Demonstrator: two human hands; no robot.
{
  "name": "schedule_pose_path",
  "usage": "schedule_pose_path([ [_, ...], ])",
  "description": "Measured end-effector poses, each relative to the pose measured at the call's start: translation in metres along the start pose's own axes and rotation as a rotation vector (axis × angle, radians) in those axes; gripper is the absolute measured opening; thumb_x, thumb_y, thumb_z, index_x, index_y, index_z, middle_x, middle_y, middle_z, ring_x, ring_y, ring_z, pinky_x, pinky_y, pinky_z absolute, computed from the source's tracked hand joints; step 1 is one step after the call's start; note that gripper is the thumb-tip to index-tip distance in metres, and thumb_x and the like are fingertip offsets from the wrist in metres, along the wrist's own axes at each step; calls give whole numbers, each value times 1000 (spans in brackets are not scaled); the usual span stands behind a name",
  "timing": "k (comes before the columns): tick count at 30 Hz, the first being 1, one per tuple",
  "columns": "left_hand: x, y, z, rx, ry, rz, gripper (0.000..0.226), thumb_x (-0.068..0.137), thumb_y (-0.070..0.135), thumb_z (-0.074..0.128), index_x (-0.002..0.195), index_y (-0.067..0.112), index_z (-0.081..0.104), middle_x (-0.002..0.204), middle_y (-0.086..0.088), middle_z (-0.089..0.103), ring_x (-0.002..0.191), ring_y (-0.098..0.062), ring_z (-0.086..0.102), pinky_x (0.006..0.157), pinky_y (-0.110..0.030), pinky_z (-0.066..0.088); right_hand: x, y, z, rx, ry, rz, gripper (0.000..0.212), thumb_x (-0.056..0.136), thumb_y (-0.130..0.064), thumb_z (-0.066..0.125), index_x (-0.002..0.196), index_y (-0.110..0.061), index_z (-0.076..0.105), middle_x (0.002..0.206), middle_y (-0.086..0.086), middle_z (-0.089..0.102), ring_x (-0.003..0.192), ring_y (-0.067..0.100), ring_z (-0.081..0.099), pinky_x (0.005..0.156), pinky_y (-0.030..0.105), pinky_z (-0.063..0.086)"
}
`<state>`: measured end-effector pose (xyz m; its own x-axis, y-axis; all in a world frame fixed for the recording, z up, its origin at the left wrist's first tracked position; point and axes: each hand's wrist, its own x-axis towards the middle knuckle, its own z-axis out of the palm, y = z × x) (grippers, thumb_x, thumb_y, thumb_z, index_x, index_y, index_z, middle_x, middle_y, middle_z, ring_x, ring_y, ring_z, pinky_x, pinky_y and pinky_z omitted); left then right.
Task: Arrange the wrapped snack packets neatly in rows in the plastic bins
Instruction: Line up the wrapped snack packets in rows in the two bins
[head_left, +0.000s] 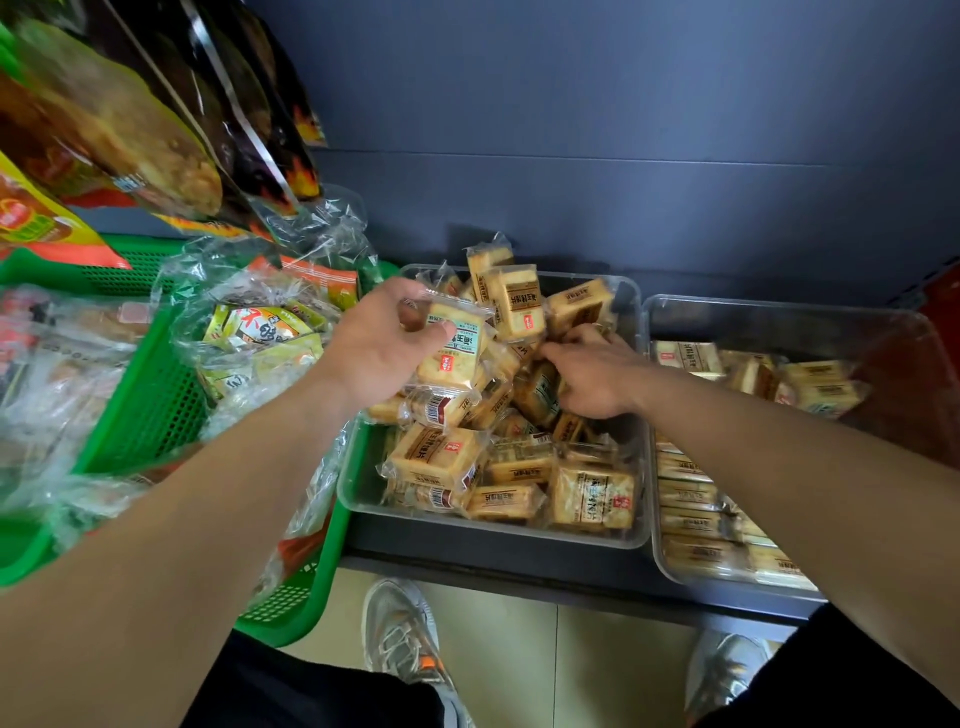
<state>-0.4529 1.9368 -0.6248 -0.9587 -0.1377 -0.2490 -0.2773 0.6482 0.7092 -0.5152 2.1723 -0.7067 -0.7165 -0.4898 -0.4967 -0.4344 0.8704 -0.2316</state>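
A clear plastic bin (363, 499) on a dark shelf holds a loose heap of wrapped snack packets (519, 467), tan with brown labels. My left hand (384, 353) grips one packet with a teal label (457, 348) above the heap's left side. My right hand (597, 374) reaches into the middle of the heap, fingers curled among the packets; whether it holds one is hidden. A second clear bin (779, 312) to the right has packets lined in rows (691, 499) along its near left side and a few loose ones (810, 384) at the back.
A green mesh basket (150, 395) at the left holds clear bags of green and yellow snack packs (260, 332). Large snack bags (130, 130) hang at the upper left. A dark blue panel (623, 130) backs the shelf. My shoes (400, 629) stand on the tiled floor below.
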Motion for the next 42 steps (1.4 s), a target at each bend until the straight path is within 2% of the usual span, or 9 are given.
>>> schedule_pose_path([
  [4,0,1,2,16,-13,12,45,97,34,66,137,23,50,100,16,56,86,2,54,66,-15,40,0,-2,3,-5,13,5,74,87,-27,65,151,-33,29,155,2,37,143,23,25,119,50,25],
  [10,0,2,2,40,-28,16,45,97,36,66,137,24,50,104,14,57,87,1,55,65,-14,39,7,1,2,-45,49,-27,66,85,-39,70,145,-32,45,143,-2,46,127,22,36,108,46,39],
  [17,-2,0,1,22,-38,11,47,97,36,66,139,23,49,104,12,57,88,-3,59,66,-16,43,9,1,2,-63,83,-44,53,84,-28,75,132,-40,59,143,-6,48,126,21,39,106,41,39],
  [23,-2,-1,0,11,-38,23,46,96,36,67,137,24,51,106,11,59,91,-4,59,67,-16,42,6,8,-4,40,148,-90,20,87,-33,75,97,-43,63,106,-13,57,104,14,51,89,35,44],
  [26,-2,2,1,10,-44,22,48,95,37,69,137,26,52,109,9,60,93,-5,60,68,-18,43,0,10,-8,113,163,-113,18,86,-34,77,88,-43,62,92,-19,55,95,10,56,89,34,46],
  [30,-4,7,4,8,-57,41,39,94,34,70,129,28,55,107,11,60,92,-7,63,68,-20,46,-18,8,-22,263,177,-156,11,89,-25,75,90,-34,70,92,-19,65,91,1,60,90,29,47],
  [36,-5,15,9,38,-93,96,40,93,30,72,129,27,57,108,11,60,93,-8,63,73,-22,50,-48,19,-39,502,222,-129,10,99,-22,62,100,-29,69,94,-12,67,86,3,62,72,21,45],
  [39,-7,20,16,62,-138,132,44,93,29,72,134,24,56,105,13,61,93,-2,60,71,-16,43,-55,27,-30,477,114,-82,14,101,-24,58,109,-26,69,101,-10,70,88,3,65,76,22,51],
  [42,-7,22,19,80,-152,138,43,93,27,72,133,24,57,102,14,60,92,-2,60,73,-16,43,-57,33,-24,516,-40,-42,16,98,-23,64,113,-21,68,92,-2,73,78,11,69,69,27,58],
])
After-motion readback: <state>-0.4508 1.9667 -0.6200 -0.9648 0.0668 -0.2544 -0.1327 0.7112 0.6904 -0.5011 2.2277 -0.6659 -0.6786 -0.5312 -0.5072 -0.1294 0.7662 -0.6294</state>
